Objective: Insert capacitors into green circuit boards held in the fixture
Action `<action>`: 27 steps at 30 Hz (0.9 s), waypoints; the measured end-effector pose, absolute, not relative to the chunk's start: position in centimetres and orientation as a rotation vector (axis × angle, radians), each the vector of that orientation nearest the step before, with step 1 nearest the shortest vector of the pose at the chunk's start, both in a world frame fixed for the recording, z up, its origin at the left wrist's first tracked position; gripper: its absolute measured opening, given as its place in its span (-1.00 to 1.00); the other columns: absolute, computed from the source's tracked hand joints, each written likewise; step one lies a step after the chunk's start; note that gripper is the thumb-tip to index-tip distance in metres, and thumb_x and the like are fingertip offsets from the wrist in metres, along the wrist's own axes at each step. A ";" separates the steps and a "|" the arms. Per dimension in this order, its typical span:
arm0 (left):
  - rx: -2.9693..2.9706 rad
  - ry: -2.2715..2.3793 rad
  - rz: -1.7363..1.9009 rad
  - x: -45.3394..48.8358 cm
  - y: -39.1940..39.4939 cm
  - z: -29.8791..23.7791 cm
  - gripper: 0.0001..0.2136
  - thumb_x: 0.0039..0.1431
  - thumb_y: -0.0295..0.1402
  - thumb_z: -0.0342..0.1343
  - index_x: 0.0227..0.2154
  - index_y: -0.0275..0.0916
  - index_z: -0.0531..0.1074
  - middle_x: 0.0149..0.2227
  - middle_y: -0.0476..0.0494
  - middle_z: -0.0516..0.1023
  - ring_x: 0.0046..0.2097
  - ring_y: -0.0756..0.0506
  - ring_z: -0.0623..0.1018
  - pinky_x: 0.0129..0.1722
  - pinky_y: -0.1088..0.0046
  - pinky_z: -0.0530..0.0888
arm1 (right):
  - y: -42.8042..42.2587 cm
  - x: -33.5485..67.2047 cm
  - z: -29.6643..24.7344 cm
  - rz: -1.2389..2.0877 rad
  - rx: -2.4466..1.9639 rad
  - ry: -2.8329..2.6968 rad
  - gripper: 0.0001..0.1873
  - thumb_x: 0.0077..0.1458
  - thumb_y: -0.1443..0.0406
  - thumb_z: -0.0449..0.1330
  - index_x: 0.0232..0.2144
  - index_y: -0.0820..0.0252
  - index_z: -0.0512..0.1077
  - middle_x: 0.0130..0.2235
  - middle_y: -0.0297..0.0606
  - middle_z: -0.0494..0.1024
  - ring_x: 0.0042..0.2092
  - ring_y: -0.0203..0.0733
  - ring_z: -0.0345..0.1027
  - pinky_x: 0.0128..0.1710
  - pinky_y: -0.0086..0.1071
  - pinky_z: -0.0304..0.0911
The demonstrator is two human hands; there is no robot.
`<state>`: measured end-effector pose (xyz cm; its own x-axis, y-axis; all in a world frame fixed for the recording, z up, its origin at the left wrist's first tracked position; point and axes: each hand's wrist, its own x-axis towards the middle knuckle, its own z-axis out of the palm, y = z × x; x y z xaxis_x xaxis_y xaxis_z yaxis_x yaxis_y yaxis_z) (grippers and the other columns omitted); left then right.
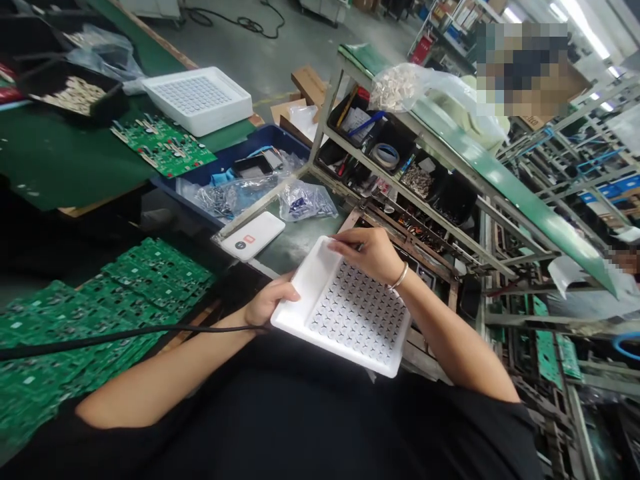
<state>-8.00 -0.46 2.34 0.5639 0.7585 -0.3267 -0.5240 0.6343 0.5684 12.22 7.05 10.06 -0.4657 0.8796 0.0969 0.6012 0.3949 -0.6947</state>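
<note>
My left hand [271, 301] grips the near-left edge of a white foam tray [311, 293], its thumb on top and the other fingers underneath. The tray is held tilted in front of my body. Most of it carries a grid of small dark Y-shaped slots [363, 310], and a plain hollow runs along one side. My right hand [370, 252] is over the tray's far edge with its fingers curled together in a pinch. What they hold, if anything, is hidden. A bangle [400, 275] circles my right wrist.
Green circuit boards [115, 293] lie stacked at left, near a black cable [130, 331]. Another white tray [197, 100] and a black bin [75, 93] stand on the green table. A blue crate [230, 173], a flat white device [253, 235] and a parts shelf [400, 147] lie beyond.
</note>
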 end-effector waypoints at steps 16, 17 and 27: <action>0.348 0.705 0.783 -9.8 0.7 1.4 -0.46 -0.28 -0.41 0.13 -0.10 -0.41 0.49 -0.32 -0.25 0.63 -0.29 -0.31 0.61 -0.40 0.32 0.55 | 9.3 19.2 10.7 0.834 -1.759 -2.133 -0.55 0.22 0.00 0.05 -0.26 0.21 0.55 -0.29 -0.17 0.62 -0.32 -0.19 0.48 -0.30 -0.34 0.36; 0.311 0.750 0.804 -10.2 1.1 1.3 -0.45 -0.28 -0.40 0.12 -0.08 -0.41 0.48 -0.30 -0.27 0.63 -0.24 -0.34 0.61 -0.35 0.26 0.57 | 8.5 19.9 10.9 0.760 -1.680 -2.207 -0.57 0.20 0.00 0.08 -0.21 0.19 0.54 -0.23 -0.19 0.62 -0.25 -0.17 0.48 -0.24 -0.34 0.35; 0.530 0.903 1.084 -11.2 4.1 -0.4 -0.20 -0.11 -0.43 0.17 0.28 -0.05 0.14 0.11 -0.03 0.49 0.04 -0.26 0.52 -0.03 0.28 0.52 | 5.7 20.1 3.3 0.630 -1.637 -1.864 -0.65 0.13 0.05 0.15 -0.29 0.18 0.57 -0.25 -0.22 0.61 -0.23 -0.15 0.45 -0.19 -0.33 0.30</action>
